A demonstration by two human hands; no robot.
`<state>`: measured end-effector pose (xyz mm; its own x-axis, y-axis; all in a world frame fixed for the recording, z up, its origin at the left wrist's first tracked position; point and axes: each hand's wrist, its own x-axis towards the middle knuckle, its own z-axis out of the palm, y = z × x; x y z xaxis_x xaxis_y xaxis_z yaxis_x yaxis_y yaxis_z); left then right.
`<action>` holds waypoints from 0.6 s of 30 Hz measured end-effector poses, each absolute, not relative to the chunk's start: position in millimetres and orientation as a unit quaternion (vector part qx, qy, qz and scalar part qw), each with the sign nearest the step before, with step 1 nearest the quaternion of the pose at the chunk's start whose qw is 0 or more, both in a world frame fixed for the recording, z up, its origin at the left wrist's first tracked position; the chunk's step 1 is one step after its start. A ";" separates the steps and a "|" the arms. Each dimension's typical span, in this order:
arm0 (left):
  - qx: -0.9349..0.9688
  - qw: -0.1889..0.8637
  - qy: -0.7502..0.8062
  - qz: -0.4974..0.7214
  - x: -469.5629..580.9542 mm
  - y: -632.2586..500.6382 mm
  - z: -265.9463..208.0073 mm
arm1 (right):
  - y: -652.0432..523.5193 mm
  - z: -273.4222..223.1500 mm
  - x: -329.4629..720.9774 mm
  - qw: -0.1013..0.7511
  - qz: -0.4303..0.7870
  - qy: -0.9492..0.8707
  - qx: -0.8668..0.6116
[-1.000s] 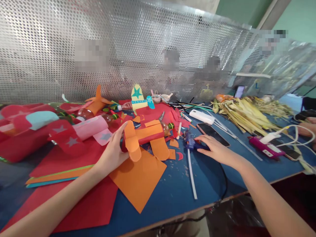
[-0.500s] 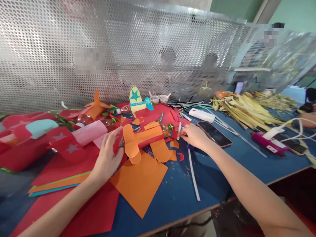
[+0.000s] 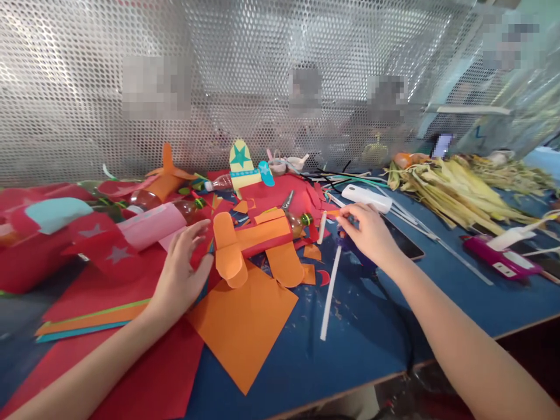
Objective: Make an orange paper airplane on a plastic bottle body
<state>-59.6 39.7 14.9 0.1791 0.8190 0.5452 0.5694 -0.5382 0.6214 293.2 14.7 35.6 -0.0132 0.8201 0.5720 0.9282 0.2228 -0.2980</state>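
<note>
My left hand [image 3: 181,271] is open, fingers apart, just left of an orange paper airplane [image 3: 266,233] built around a plastic bottle. Under the plane's near side lies an orange paper sheet [image 3: 247,332]. My right hand [image 3: 367,233] is closed on a dark blue glue gun [image 3: 342,238], mostly hidden beneath the fingers. A long white glue stick [image 3: 331,294] sticks out of the gun toward the table's front edge. Another short white stick [image 3: 322,227] rests between the plane and my right hand. Scissors [image 3: 287,201] stand among the scraps behind the plane.
Red paper sheets [image 3: 157,361] and finished paper planes, one pink [image 3: 153,224], crowd the left. To the right are a white device [image 3: 366,197], a phone [image 3: 405,239], a purple power strip [image 3: 501,256] and dried husks [image 3: 459,184]. A perforated metal screen [image 3: 245,70] stands behind.
My right hand has moved right, away from the short white stick and onto the glue gun. The long glue stick has swung leftward at its lower end. My left hand stays beside the plane.
</note>
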 end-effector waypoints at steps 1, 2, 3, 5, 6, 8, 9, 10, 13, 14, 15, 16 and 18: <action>0.755 0.138 0.459 0.447 -59.9 39.9 14.9 | 13.5 39.2 294.9 0.348 -0.077 -0.701 -0.618; 0.755 0.136 0.459 0.448 -60.1 40.1 14.6 | 12.3 42.9 296.9 0.365 -0.060 -0.694 -0.617; 0.757 0.134 0.457 0.447 -60.2 40.4 14.2 | 10.8 46.6 298.8 0.383 -0.028 -0.688 -0.616; 0.760 0.132 0.455 0.445 -60.2 40.8 13.3 | 7.1 53.5 302.4 0.418 0.073 -0.670 -0.609; 0.761 0.131 0.456 0.442 -60.1 40.9 13.0 | 5.0 56.6 303.8 0.433 0.130 -0.657 -0.603; 0.763 0.130 0.458 0.436 -59.9 40.9 12.7 | 0.8 61.6 306.1 0.453 0.218 -0.635 -0.586; 0.765 0.128 0.458 0.435 -59.9 40.8 12.8 | -0.7 63.3 307.1 0.459 0.246 -0.627 -0.580; 0.766 0.125 0.459 0.432 -59.9 40.8 12.9 | -1.7 64.5 308.3 0.460 0.269 -0.620 -0.576; 0.772 0.119 0.456 0.428 -60.0 41.4 13.0 | -0.7 64.3 312.8 0.438 0.305 -0.608 -0.588; 0.772 0.117 0.454 0.429 -60.1 42.0 12.6 | 0.5 63.3 314.6 0.425 0.306 -0.607 -0.598; 0.773 0.115 0.451 0.431 -60.2 42.7 12.1 | 1.9 62.3 316.4 0.413 0.303 -0.609 -0.605; 0.773 0.113 0.448 0.435 -60.3 43.5 11.3 | 3.3 61.2 318.0 0.404 0.298 -0.613 -0.610; 0.774 0.109 0.444 0.439 -60.8 45.2 9.7 | 5.2 59.5 320.5 0.394 0.289 -0.620 -0.614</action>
<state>-60.8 45.2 9.7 0.2218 0.7820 0.5824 0.5914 -0.5828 0.5573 320.5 5.2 59.5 0.0651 0.9888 0.1345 0.5334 0.0795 -0.8421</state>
